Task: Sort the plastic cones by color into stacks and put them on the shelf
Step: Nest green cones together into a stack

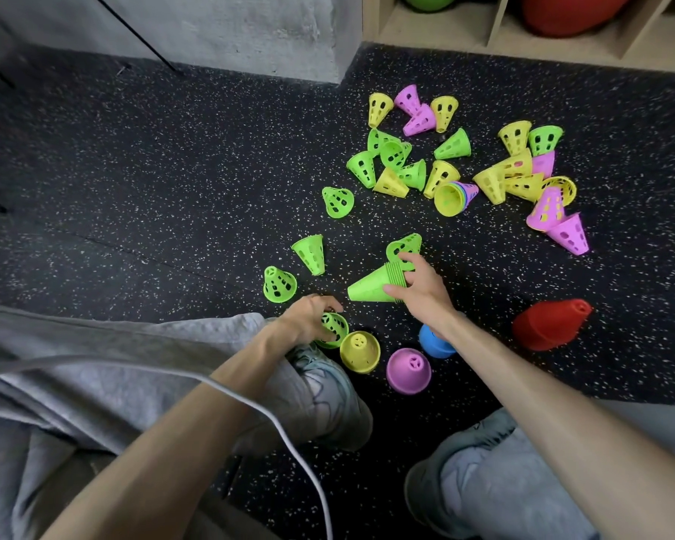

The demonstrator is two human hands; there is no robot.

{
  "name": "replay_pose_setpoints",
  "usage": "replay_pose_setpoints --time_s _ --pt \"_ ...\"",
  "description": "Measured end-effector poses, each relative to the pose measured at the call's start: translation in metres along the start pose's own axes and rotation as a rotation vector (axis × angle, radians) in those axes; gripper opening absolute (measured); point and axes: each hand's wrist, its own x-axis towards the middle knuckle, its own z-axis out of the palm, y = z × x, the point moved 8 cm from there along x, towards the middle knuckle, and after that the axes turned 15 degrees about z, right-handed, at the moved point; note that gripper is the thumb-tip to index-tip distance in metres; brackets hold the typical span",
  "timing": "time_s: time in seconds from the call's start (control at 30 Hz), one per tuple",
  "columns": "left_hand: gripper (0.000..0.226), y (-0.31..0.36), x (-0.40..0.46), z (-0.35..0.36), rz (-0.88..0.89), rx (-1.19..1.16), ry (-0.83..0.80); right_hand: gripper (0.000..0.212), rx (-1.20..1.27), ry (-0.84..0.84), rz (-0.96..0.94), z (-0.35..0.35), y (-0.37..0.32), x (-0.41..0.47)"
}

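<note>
Gripping green stack (pixel 371 287) lying sideways on floor (pixel 172 189), right hand (pixel 421 286) had thumb and fingers curled round its wide end. Left hand (pixel 308 317) pinched single green cone (pixel 334 329) just beside shoe (pixel 324 387). Yellow stack (pixel 360 351), purple stack (pixel 408 370), blue stack (pixel 431 341), red stack (pixel 548 323) stood near. Loose cones (pixel 464 165) lay scattered beyond. Shelf (pixel 491 37) at top held green ball (pixel 429 1), red ball (pixel 573 13).

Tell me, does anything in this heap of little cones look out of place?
Yes. One nested bundle lying on its side on the floor mixes colours: a yellow cone outermost, with purple and blue rims showing behind it. The right hand holds an all-green stack; the left hand grips a single green cone.
</note>
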Motion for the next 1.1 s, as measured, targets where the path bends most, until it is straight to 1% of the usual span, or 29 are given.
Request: replay_pose_setpoints --time_s 0.1,0.17,0.23,0.3,0.37,0.43,0.47,0.53,0.63,0.83,0.93,1.03,1.1 --pt "0.051 0.0 0.0 -0.007 -0.006 0.01 0.069 0.071 -0.014 0.001 -0.002 0.001 0.003 -0.001" --pt "0.049 0.001 -0.001 -0.018 0.0 -0.009 0.155 0.069 -0.003 0.018 -0.003 -0.001 0.002 -0.002" --pt "0.049 0.003 -0.004 -0.034 0.001 -0.061 0.289 0.068 0.01 0.05 -0.002 -0.004 0.001 -0.001" --pt "0.049 0.002 -0.008 -0.048 -0.011 -0.18 0.452 0.066 0.038 0.082 0.0 -0.007 0.0 -0.001" --pt "0.048 0.001 -0.011 -0.058 0.013 -0.297 0.615 0.065 0.081 0.12 0.004 -0.011 -0.001 -0.001" --pt "0.048 0.001 -0.014 -0.061 0.055 -0.382 0.723 0.063 0.134 0.143 0.012 -0.015 -0.001 0.002" --pt "0.048 0.001 -0.014 -0.061 0.072 -0.414 0.75 0.062 0.154 0.147 0.014 -0.017 -0.002 0.002" --pt "0.048 0.004 -0.015 -0.06 0.1 -0.468 0.762 0.06 0.18 0.135 0.007 -0.017 -0.004 0.003" --pt "0.044 0.011 -0.013 -0.056 0.147 -0.505 0.742 0.06 0.237 0.064 -0.006 -0.011 -0.006 0.004" --pt "0.035 0.026 -0.009 -0.047 0.235 -0.534 0.672 0.059 0.211 -0.058 0.006 0.007 -0.009 -0.001" --pt "0.033 0.032 -0.008 -0.044 0.259 -0.537 0.666 0.058 0.204 -0.068 0.014 0.01 -0.008 -0.002" --pt "0.033 0.033 -0.008 -0.044 0.277 -0.529 0.68 0.062 0.201 -0.092 0.015 0.01 -0.008 -0.003" --pt "0.035 0.036 -0.007 -0.046 0.293 -0.507 0.679 0.068 0.205 -0.109 0.022 0.012 -0.007 -0.003"
